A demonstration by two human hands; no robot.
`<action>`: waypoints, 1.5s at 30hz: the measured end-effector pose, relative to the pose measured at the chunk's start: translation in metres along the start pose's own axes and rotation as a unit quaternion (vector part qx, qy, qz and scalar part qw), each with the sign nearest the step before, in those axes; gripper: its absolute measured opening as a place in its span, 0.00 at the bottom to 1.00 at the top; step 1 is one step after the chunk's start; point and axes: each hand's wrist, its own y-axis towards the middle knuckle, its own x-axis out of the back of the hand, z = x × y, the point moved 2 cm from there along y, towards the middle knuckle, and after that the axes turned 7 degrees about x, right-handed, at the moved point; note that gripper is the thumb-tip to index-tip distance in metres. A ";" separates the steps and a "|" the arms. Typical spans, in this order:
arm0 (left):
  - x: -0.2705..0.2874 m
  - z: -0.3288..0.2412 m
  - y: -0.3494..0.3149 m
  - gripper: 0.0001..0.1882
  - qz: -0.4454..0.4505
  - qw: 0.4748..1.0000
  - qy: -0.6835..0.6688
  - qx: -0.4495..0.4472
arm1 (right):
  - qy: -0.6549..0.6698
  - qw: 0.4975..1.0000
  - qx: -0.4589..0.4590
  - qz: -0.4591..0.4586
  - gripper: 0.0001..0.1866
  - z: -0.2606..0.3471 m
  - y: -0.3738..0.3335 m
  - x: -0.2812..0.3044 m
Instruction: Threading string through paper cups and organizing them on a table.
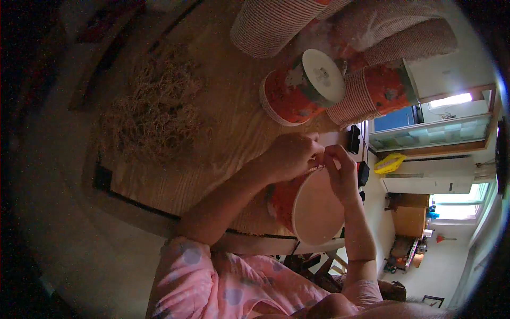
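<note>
Both hands meet at the upper edge of a red tub (284,204) with a broad pale round face. My left hand (295,153) is closed, its fingertips pinched together at the rim. My right hand (342,169) is closed in a pinch right beside it, its forearm running along the right side of the tub. Whatever lies between the fingertips is too small to make out. Just beyond stands a similar red tub (289,95) with a white round end facing up. A loose heap of thin tan strands (159,106) lies on the wooden table at the left.
Ridged, stacked-looking columns (271,26) crowd the far side, some in clear plastic (382,26). Another red, ridged stack (388,87) leans at the right. Small black objects (354,139) sit near the table's right edge. A yellow bag (389,163) appears farther right in the room.
</note>
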 end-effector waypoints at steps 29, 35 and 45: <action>-0.054 0.068 -0.022 0.12 0.063 0.676 -0.681 0.273 | -0.214 0.965 0.150 -0.019 0.04 0.041 0.002 -0.012; -0.020 0.026 -0.026 0.10 0.009 0.693 -0.657 0.297 | -0.180 0.974 0.129 -0.039 0.04 0.049 0.007 -0.012; -0.051 0.062 -0.031 0.11 0.032 0.694 -0.661 0.284 | -0.086 0.996 0.012 0.015 0.04 0.044 0.012 -0.019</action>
